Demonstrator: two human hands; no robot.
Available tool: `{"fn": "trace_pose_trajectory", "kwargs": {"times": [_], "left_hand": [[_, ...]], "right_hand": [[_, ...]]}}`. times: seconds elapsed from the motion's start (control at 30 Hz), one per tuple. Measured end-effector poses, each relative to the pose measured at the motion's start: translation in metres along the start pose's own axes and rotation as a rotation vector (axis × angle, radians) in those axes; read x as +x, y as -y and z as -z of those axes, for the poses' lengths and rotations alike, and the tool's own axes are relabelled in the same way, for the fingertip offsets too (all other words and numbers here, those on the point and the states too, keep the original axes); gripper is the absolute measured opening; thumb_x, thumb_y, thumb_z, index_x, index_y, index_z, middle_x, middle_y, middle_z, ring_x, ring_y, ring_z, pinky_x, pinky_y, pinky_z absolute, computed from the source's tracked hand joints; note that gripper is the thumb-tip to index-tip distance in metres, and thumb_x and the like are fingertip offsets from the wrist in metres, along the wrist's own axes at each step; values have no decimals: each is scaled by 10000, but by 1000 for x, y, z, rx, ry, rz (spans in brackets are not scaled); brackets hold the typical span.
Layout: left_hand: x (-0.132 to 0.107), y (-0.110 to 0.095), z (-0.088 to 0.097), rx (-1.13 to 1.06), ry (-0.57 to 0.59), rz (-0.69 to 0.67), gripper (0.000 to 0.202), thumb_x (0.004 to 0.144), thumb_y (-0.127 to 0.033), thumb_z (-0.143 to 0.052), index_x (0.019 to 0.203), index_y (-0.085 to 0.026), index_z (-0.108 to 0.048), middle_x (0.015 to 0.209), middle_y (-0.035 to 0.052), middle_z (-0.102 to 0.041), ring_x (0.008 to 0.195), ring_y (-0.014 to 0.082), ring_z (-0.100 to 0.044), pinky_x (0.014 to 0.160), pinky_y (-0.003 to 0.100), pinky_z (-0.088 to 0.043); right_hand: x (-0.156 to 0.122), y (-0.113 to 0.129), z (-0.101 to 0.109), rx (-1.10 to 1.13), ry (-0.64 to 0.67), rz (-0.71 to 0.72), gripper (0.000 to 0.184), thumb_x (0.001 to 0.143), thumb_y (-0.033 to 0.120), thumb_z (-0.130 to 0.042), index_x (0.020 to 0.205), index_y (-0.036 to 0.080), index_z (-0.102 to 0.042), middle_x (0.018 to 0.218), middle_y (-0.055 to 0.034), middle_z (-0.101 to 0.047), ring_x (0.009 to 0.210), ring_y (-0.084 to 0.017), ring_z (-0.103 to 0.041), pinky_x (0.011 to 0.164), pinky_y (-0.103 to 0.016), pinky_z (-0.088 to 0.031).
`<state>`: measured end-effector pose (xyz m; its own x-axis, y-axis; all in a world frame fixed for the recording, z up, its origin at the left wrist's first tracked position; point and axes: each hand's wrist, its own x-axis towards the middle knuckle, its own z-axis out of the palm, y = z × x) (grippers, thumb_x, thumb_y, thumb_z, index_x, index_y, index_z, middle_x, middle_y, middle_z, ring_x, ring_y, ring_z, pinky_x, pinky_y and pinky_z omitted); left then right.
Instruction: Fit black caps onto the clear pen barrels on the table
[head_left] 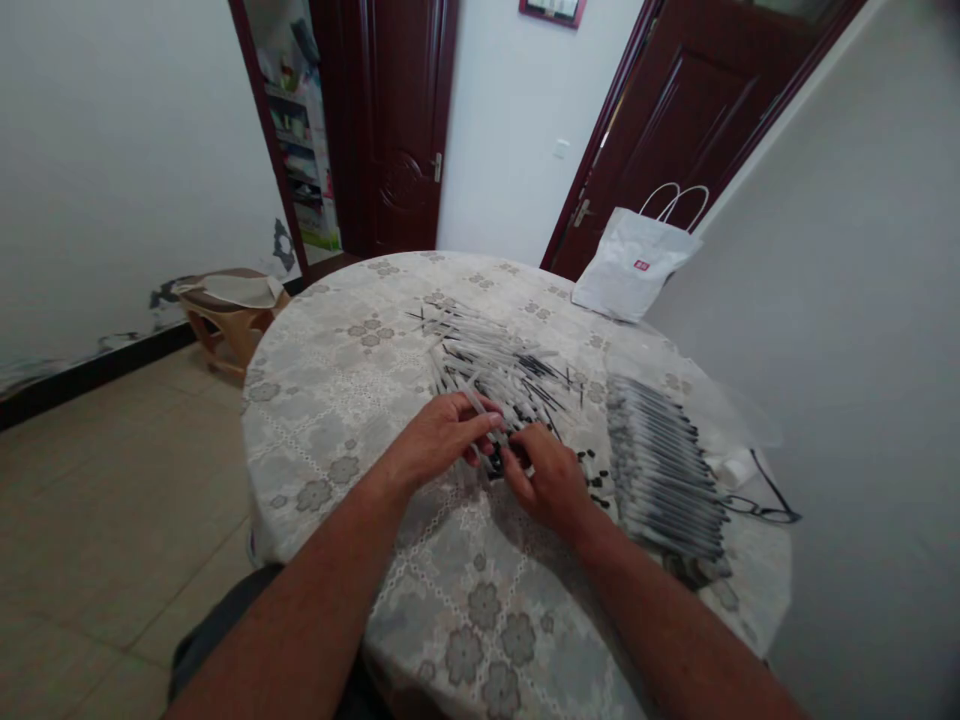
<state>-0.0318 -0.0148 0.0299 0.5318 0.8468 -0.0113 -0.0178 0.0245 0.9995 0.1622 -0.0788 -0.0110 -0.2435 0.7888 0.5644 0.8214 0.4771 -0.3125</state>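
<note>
My left hand pinches a slim translucent white pen barrel between thumb and fingers, its far end tilted up and to the left. Close beside it, my right hand has its fingertips closed at the near end of the barrel; whatever they grip is too small and hidden to make out. Just beyond both hands lies a loose heap of whitish pen barrels mixed with thin dark rods. Small black pieces are scattered to the right of my right hand.
A neat stack of pens lies at the right, with black-framed glasses beyond it. A white bag stands at the table's back right edge. The round table has a patterned cloth; a wooden stool stands left of it.
</note>
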Motion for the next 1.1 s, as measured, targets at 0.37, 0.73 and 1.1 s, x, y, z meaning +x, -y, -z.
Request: {"fn": "trace_pose_trajectory", "kwargs": {"times": [0.37, 0.73, 1.1], "left_hand": [[10, 9, 15, -330, -418, -79, 267, 814, -361, -762, 949, -150, -668, 975, 97, -752, 723, 147, -697, 686, 295, -596], [9, 13, 15, -413, -405, -90, 250, 782, -253, -772, 982, -147, -666, 997, 89, -745, 784, 150, -707, 782, 321, -595], [6, 15, 11, -521, -372, -18, 223, 927, -366, -650, 970, -202, -506, 1031, 111, -748, 861, 240, -768, 717, 385, -628]], "right_hand": [[6, -39, -1, -266, 209, -310, 212, 1018, 279, -510, 1062, 194, -699, 1046, -80, -657, 972, -198, -621, 856, -281, -444], [13, -25, -14, -437, 284, -386, 203, 1022, 321, -517, 1069, 187, -662, 1044, -85, -659, 954, -198, -618, 802, -276, -419], [4, -13, 32, -48, -261, -239, 275, 1033, 296, -394, 783, 236, -492, 772, -12, -511, 758, -188, -514, 732, -312, -393]]}}
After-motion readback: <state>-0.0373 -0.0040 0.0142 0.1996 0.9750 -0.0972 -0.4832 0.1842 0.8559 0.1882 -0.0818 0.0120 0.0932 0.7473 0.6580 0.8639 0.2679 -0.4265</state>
